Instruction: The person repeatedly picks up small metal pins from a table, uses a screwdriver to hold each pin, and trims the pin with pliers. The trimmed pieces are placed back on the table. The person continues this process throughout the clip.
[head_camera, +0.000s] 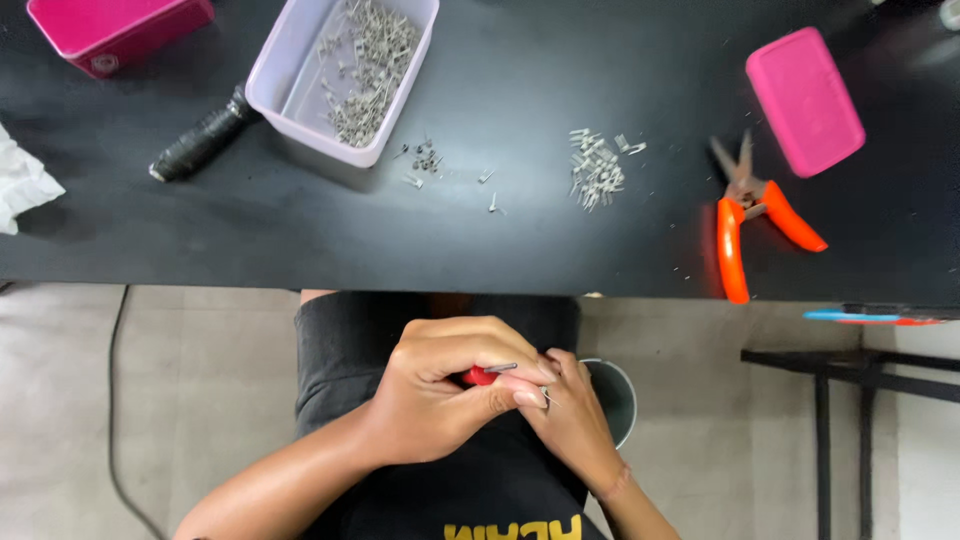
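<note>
Both hands, left hand (435, 390) gripping a red-handled tool (483, 375), right hand (572, 415) pinching something hidden, work over the lap, where a slipped piece could drop to the floor (200, 400).

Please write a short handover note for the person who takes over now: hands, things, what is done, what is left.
Left hand: grips a red-handled tool over the lap.
Right hand: at the tool's metal tip, pinching something too small to tell.
Table: tub of metal pins, loose pile, orange cutters, pink lid.
Done or left: cannot tell; many pins remain in the tub.
</note>
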